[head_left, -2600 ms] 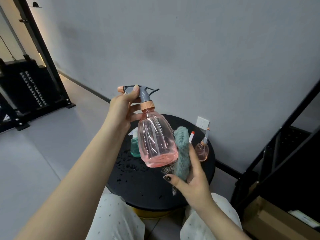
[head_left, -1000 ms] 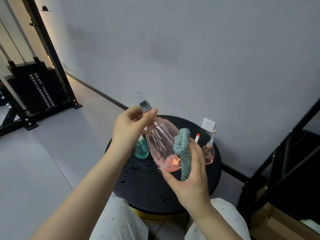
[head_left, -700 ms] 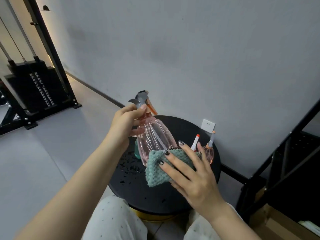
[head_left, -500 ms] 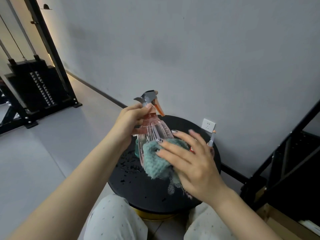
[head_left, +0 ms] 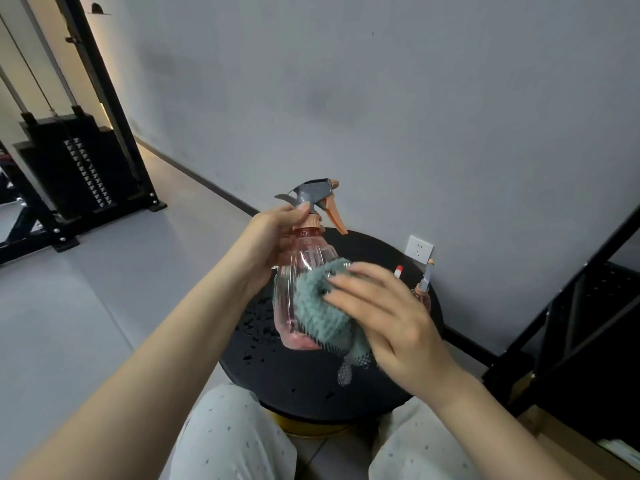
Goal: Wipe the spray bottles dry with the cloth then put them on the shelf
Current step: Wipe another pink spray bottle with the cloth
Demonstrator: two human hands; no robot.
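Bottle (head_left: 300, 282) gripped at neck by left hand (head_left: 268, 242); right hand (head_left: 384, 315) presses cloth (head_left: 323, 311) flat-fingered against it. Risk: wet neck slips, bottle drops onto table (head_left: 311, 382).

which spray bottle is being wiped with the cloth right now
The large pink spray bottle, held up by its neck in the left hand, with the green cloth pressed on it. The small pink bottle stands untouched on the table.

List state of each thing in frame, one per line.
pink spray bottle: held off the table, tilted
left hand: grips the bottle's neck
right hand: presses the cloth on the bottle
cloth: bunched against the bottle
round table: wet, droplets
small pink bottle: upright on the table
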